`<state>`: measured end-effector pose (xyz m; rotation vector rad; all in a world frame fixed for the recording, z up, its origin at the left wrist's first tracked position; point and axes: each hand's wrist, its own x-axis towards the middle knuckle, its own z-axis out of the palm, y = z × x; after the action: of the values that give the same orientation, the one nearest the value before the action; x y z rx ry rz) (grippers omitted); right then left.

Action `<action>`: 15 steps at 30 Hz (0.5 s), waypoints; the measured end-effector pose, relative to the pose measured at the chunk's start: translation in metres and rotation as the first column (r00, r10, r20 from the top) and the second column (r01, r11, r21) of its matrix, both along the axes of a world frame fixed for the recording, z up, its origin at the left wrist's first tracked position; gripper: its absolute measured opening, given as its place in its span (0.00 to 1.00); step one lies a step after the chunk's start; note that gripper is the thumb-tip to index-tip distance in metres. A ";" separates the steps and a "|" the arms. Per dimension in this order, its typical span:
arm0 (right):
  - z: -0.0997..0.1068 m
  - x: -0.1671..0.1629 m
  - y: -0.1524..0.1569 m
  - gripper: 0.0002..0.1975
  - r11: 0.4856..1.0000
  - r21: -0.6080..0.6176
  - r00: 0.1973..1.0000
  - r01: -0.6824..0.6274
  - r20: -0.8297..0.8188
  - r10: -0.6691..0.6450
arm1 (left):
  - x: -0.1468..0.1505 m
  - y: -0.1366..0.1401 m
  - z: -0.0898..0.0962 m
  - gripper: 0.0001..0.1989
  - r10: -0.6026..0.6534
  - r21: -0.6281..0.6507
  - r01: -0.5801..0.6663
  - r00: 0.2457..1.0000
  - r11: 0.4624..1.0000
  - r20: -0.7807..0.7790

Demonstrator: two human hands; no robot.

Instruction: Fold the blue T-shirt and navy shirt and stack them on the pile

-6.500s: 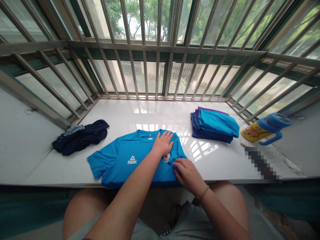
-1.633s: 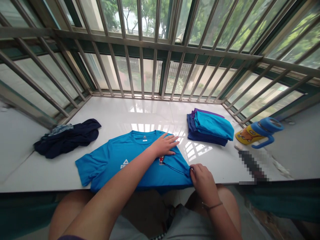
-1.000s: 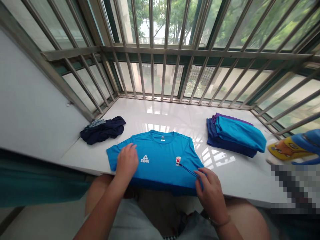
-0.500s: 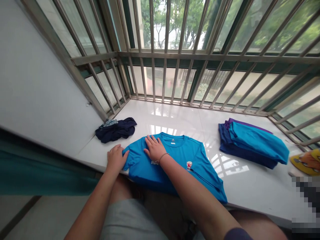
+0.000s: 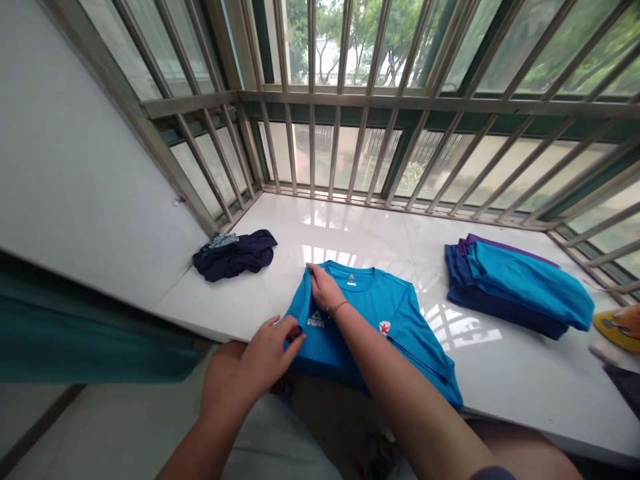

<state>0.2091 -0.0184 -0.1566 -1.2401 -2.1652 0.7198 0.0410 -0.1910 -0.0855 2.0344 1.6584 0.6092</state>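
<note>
A blue T-shirt [image 5: 365,310] with a white PEAK print and a small red star badge lies on the white ledge, collar toward the window, its lower part over the front edge. At its left shoulder side, my right hand [image 5: 325,288] pinches the fabric near the collar. My left hand [image 5: 273,353] is closed on the sleeve edge, lower and to the left. Between the two hands the left side of the shirt is folded inward, partly along the print.
A crumpled dark navy garment [image 5: 235,255] sits on the ledge [image 5: 280,233] at left. Folded blue and purple clothes [image 5: 525,283] are stacked at right, near a yellow item [image 5: 620,330] with a picture. Metal window bars [image 5: 350,150] stand behind.
My left hand has moved right, carrying the sleeve inward over the shirt. My right hand has gone from lying flat on the shirt to pinching its shoulder. The view has shifted slightly.
</note>
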 end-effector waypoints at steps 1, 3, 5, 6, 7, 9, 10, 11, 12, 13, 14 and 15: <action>0.001 0.002 0.001 0.25 1.000 -0.006 1.000 0.005 -0.023 -0.005 | 0.009 -0.005 -0.003 0.06 -0.079 0.013 0.080 0.996 0.997 -0.029; 0.003 0.005 0.002 0.22 1.000 -0.017 0.998 0.003 -0.060 -0.004 | 0.019 -0.012 -0.008 0.08 -0.200 0.038 0.203 0.977 0.978 -0.072; 0.004 0.006 0.002 0.20 1.000 -0.027 0.996 0.009 -0.088 -0.011 | 0.020 -0.016 -0.013 0.11 -0.210 0.088 0.219 0.973 0.972 -0.099; 0.004 0.007 0.002 0.19 0.999 -0.034 0.995 0.015 -0.100 -0.019 | 0.017 -0.016 -0.015 0.12 -0.175 0.122 0.188 0.978 0.975 -0.110; 0.004 0.007 0.002 0.19 0.999 -0.040 0.994 0.022 -0.110 -0.026 | 0.012 -0.016 -0.018 0.13 -0.123 0.158 0.141 0.985 0.977 -0.121; 0.003 0.008 0.002 0.20 0.998 -0.049 0.992 0.030 -0.124 -0.036 | -0.004 -0.014 -0.023 0.17 -0.002 0.214 0.032 0.990 0.976 -0.140; 0.003 0.009 0.003 0.20 0.998 -0.051 0.991 0.032 -0.128 -0.038 | -0.013 -0.013 -0.026 0.20 0.048 0.223 -0.013 0.988 0.975 -0.149; 0.002 0.009 0.003 0.20 0.998 -0.052 0.991 0.033 -0.130 -0.039 | -0.022 -0.013 -0.029 0.22 0.082 0.216 -0.046 0.984 0.975 -0.158; 0.002 0.009 0.004 0.21 0.998 -0.050 0.991 0.034 -0.130 -0.040 | -0.030 -0.012 -0.031 0.24 0.101 0.193 -0.068 0.981 0.979 -0.167; 0.001 0.009 0.004 0.21 0.998 -0.045 0.991 0.035 -0.129 -0.041 | -0.037 -0.012 -0.033 0.24 0.105 0.159 -0.078 0.979 0.984 -0.174; 0.000 0.008 0.004 0.21 0.999 -0.035 0.991 0.035 -0.126 -0.039 | -0.043 -0.012 -0.035 0.24 0.100 0.122 -0.079 0.979 0.989 -0.178; 0.000 0.007 0.004 0.22 0.999 -0.023 0.992 0.032 -0.121 -0.035 | -0.048 -0.012 -0.037 0.22 0.091 0.088 -0.076 0.979 0.993 -0.180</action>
<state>0.2164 -0.0147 -0.1571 -1.2085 -2.0389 0.7852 -0.0071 -0.2035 -0.1224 2.1430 1.8611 0.5374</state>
